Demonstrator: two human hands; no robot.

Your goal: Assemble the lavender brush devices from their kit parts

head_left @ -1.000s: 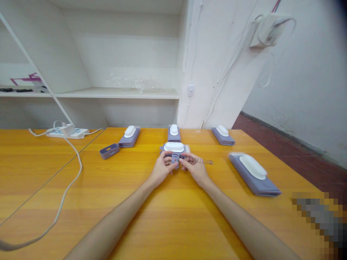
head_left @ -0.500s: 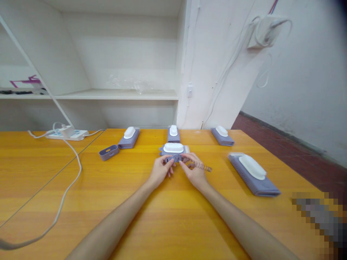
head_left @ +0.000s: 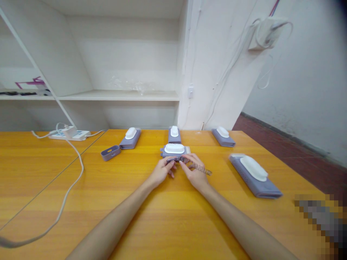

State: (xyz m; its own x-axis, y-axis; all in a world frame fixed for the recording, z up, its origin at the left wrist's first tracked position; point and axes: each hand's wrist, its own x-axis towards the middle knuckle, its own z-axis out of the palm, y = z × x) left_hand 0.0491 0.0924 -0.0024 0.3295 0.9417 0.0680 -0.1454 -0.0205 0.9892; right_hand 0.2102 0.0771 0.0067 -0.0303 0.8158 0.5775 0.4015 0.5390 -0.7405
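Observation:
Between my hands stretches a thin spiral coil (head_left: 201, 168), brownish and see-through at its right end and darker toward the left. My left hand (head_left: 160, 172) pinches its dark left part between thumb and fingers. Farther along, my right hand (head_left: 195, 174) grips the coil, and its loose end sticks out to the right past the fingers. Just beyond my fingertips lies a grey-purple folded piece with a white bristled brush (head_left: 174, 148) on top. Whether the coil touches that piece I cannot tell.
More grey-purple pieces with white oval tops lie at the back left (head_left: 130, 138), back middle (head_left: 174, 134), back right (head_left: 223, 137) and right (head_left: 255, 176). A hollow purple oval frame (head_left: 111, 153) stands left. A power strip (head_left: 69, 134) and its cable (head_left: 71, 187) occupy the left side.
The dark left part of the coil has turned in my fingers and now looks narrower. Both hands stay in nearly the same place. The whole view has shifted slightly.

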